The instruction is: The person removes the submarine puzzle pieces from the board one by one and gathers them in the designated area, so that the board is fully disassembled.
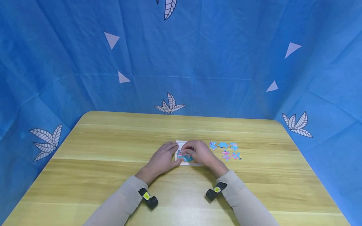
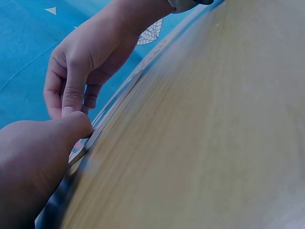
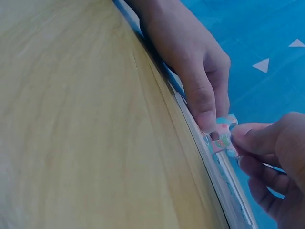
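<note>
At the tips of the right grip [image 1: 199, 153] sits 1 pinched puzzle piece [image 3: 224, 130], the left grip [image 1: 164, 157] outstretched.

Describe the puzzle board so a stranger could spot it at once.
Start at the wooden table in front of the blue curtain. Near the table's middle, the left hand is at the edge of the puzzle board, with the right hand over it. Unlike the loose pieces to the right, it is one flat rectangle with a white border.
</note>
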`<state>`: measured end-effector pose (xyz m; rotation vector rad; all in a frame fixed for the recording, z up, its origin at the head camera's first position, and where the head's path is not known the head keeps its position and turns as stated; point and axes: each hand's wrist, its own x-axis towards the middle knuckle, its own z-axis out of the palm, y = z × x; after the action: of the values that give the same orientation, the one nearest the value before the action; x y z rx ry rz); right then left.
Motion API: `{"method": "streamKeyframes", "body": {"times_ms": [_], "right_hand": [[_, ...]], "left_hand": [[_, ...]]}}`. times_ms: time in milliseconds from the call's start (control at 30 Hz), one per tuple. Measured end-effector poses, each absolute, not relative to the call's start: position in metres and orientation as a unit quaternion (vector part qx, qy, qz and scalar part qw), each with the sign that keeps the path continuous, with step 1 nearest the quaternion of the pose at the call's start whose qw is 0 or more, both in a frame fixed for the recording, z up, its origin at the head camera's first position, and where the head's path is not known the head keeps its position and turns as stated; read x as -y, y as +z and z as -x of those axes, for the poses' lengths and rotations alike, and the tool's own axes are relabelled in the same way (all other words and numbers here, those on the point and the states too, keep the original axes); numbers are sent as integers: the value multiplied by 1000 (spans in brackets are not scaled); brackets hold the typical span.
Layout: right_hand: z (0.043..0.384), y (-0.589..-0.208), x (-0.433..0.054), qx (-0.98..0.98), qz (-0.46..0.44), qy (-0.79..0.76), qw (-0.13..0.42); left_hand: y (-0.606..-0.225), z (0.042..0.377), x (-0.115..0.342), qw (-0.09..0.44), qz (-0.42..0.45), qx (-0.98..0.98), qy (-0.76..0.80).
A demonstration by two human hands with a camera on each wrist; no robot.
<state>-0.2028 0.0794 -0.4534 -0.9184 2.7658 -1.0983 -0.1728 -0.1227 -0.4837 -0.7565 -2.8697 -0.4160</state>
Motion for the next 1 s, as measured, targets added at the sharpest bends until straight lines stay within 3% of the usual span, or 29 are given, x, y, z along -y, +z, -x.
{"method": "streamKeyframes", "body": {"times_ms": [300,1000], "right_hand": [[201,-447,-81,-886,241,-395,31],[199,-443,-117,-886,240,-395,28]], "left_hand": [[-483,173,124,71,252,954,-145],[-482,172,123,68,250,956,-139]]}}
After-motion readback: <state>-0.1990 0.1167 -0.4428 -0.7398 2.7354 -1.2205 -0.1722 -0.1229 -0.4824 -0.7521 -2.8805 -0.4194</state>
